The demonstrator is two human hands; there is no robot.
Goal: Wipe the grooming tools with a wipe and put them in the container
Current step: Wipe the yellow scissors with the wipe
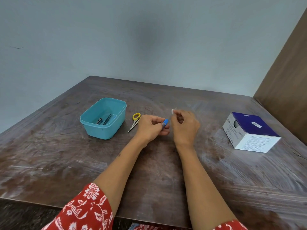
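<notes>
Only the letters "BD" can be read on the blue top of the white-and-blue box [250, 131] near the right edge of the table [149, 180]; the finer print on its sides is too small to make out. A small blue-handled tool [165, 122] is pinched between the curled fingers of the left hand [151, 128], its blue end projecting toward the right hand [184, 127]. A small white wipe [172, 111] is pinched at the fingertips of the right hand, just above and beside the blue tool; whether they touch cannot be told. Yellow-handled scissors [134, 122] lie on the table just beside the left hand, between it and the teal container [103, 118]. Two dark metal tools [103, 120] are seen inside the container, toward the left edge.
</notes>
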